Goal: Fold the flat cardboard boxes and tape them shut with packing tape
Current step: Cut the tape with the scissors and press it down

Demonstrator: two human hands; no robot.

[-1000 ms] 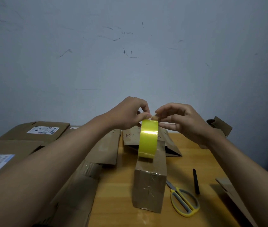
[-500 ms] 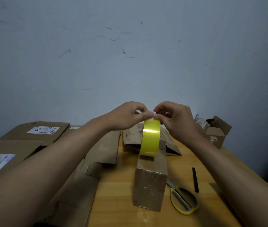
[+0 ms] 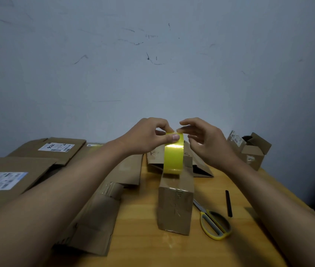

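Filling the upper frame is a scuffed grey wall point(image 3: 152, 54); below it a wooden table point(image 3: 145, 247) spreads across the lower half. Flattened cardboard boxes point(image 3: 43, 151) cover its left side — two carry white shipping labels, one with handwriting too blurred to read. Another flat carton point(image 3: 95, 218) with clear tape lies lower centre. At centre a folded box point(image 3: 175, 205) stands upright, faint marker strokes on its face unreadable. On its top stands the yellow tape roll point(image 3: 173, 157), on edge. The left hand point(image 3: 147, 135) pinches the roll's upper rim between thumb and fingers; the right hand point(image 3: 206, 139) hovers beside it with fingers loosely curled — whether they touch the tape I cannot tell. At right sit an open small box point(image 3: 253, 151), yellow-handled scissors point(image 3: 213, 221) and a black pen point(image 3: 228, 203).
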